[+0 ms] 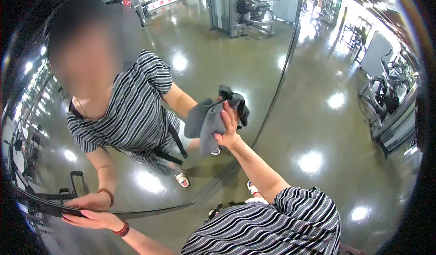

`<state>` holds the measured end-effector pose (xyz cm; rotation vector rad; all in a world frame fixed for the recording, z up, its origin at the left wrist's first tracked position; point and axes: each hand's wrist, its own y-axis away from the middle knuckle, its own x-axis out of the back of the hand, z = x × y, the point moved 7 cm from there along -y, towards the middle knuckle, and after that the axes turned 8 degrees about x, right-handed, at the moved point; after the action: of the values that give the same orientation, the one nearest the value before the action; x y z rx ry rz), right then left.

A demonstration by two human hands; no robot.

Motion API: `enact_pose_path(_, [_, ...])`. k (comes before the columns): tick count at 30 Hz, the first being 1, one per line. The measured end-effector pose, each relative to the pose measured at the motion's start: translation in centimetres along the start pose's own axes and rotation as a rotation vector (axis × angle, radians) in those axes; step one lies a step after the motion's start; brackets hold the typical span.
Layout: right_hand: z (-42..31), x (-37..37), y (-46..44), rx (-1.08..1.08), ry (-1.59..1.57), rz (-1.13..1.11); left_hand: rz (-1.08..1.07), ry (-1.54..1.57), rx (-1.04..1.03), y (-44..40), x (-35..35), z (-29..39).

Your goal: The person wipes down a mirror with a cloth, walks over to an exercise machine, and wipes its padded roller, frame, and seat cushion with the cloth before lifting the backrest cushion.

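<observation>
My right hand (230,125) presses a crumpled grey cloth (211,130) flat against a large mirror (218,55), and the cloth's reflection meets it there. Part of the cloth bunches up above my fingers. At the lower left, my left hand (97,220) rests at the mirror's bottom edge with its fingers stretched out, holding nothing. A beaded bracelet (121,228) circles the left wrist. The mirror shows a reflected person in a striped top (131,105).
The mirror's dark edge (278,84) runs down the middle and curves to the lower left. Exercise machines (386,91) stand on the shiny floor (313,118) at the right. Other gym equipment (256,7) shows in the mirror.
</observation>
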<state>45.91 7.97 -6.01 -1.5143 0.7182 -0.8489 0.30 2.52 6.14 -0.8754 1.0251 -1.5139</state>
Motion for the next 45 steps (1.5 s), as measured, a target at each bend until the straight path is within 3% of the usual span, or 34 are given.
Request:
enact_pose_path(11, [8.7,4.6,2.4,-0.330,0.039,0.297,0.045,-0.076,0.008,-3.0,1.7,-7.6])
enact_pose_path(13, [10.4,4.7,3.5,-0.537,-0.151,0.376,0.046,-0.093,0.010,-3.6,2.0,-8.3])
enact_pose_path(16, [17.3,5.2,11.6,-0.749,-0.522,0.691,0.062,-0.113,0.008,-4.4,3.1,-9.0])
enact_pose_path(20, [19.3,6.4,15.0,-0.816,-0.252,0.600,0.062,-0.121,0.023,-5.2,3.6,-10.3])
enact_pose_path(23, [19.3,5.6,16.2,-0.992,-0.412,0.828,0.099,0.020,0.180,-4.7,3.3,-12.5])
enact_pose_path(25, [21.2,5.1,18.8,-0.878,-0.348,0.696,0.100,0.074,0.195,-4.4,2.8,-12.5])
enact_pose_path(27, [19.0,4.3,16.8,-0.911,-0.620,1.125,0.056,-0.048,0.150,-4.3,2.6,-12.4])
enact_pose_path(30, [13.6,2.9,13.7,-0.897,-0.638,0.976,0.069,0.004,0.113,-2.8,2.4,-10.5])
enact_pose_path(31, [10.9,1.9,12.2,-0.779,-0.729,0.811,0.063,0.015,0.094,-2.6,2.3,-9.8])
enact_pose_path(32, [7.8,0.7,11.3,-1.000,-0.519,0.833,0.067,0.003,0.067,-2.6,2.2,-9.8])
enact_pose_path(33, [5.2,0.0,10.1,-0.900,-0.360,0.542,0.053,-0.002,0.071,-2.6,2.3,-9.4])
enact_pose_path(35, [1.1,-2.3,9.7,-0.952,-0.630,0.638,0.040,0.023,0.067,-2.6,2.3,-9.3])
enact_pose_path(36, [-0.4,-2.6,10.7,-0.878,-0.358,0.417,0.031,0.027,0.070,-2.6,2.3,-9.2])
enact_pose_path(41, [-7.6,-3.0,0.8,-0.624,-0.306,0.284,-0.056,-0.001,0.120,-1.0,2.4,-5.8])
enact_pose_path(45, [-10.0,-4.3,-2.2,-0.466,-0.184,0.166,-0.211,0.110,0.093,3.3,2.9,2.4])
